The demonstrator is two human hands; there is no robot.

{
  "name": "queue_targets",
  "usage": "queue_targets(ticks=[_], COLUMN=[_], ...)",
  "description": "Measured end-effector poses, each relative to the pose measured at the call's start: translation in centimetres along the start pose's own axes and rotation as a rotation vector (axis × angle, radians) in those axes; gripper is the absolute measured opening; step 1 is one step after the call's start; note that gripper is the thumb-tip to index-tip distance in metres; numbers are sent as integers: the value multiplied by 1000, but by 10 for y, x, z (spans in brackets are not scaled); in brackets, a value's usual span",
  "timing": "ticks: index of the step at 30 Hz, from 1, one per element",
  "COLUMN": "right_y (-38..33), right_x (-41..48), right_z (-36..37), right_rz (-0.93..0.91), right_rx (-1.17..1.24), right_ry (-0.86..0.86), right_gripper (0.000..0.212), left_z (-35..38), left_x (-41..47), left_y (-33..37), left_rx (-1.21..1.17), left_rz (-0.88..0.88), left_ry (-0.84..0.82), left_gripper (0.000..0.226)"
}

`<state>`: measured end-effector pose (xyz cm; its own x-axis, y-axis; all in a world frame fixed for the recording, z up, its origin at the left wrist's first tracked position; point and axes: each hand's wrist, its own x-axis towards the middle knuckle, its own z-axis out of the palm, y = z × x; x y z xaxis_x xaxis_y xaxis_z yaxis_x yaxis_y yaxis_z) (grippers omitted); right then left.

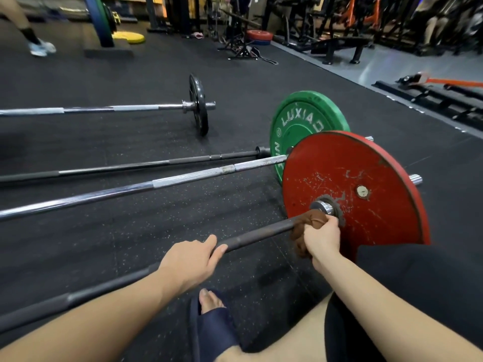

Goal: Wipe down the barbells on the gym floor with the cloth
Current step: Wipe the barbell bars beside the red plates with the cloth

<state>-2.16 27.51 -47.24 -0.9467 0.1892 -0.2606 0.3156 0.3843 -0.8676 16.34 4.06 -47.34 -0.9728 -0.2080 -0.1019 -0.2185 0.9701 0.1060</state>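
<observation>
Several barbells lie side by side on the black rubber floor. The nearest dark barbell (258,232) carries a scuffed red plate (366,165) at its right end. My right hand (322,236) grips a brown cloth (311,218) wrapped round this bar, right beside the plate's collar. My left hand (192,259) holds the same bar further left, fingers curled over it. Behind it lie a silver barbell (183,180), a black barbell (156,164) with a green plate (300,121), and a far silver barbell (91,109) with a small black plate (199,105).
My bare foot in a dark slipper (211,322) and my knee sit just under the near bar. Racks and benches (339,45) line the back, a yellow plate (129,37) lies far left, and another person's shoe (41,48) is at top left.
</observation>
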Motion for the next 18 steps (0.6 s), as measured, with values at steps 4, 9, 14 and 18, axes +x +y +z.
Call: queue_targets(ticks=[4, 9, 14, 18], right_y=[-16, -11, -4, -1], right_x=[-2, -18, -41, -19], right_z=[-5, 0, 9, 9], right_rz=[45, -35, -48, -9], right_rx=[-3, -141, -114, -30], right_ry=[133, 0, -112, -11], right_gripper=[56, 52, 37, 42], left_z=[-1, -5, -12, -11], left_x=[0, 4, 3, 1], left_y=[-1, -1, 0, 1], left_rx=[-6, -37, -81, -74], left_rz=[4, -9, -26, -38], left_ry=[-32, -103, -168, -160], left_gripper=[38, 40, 42, 40])
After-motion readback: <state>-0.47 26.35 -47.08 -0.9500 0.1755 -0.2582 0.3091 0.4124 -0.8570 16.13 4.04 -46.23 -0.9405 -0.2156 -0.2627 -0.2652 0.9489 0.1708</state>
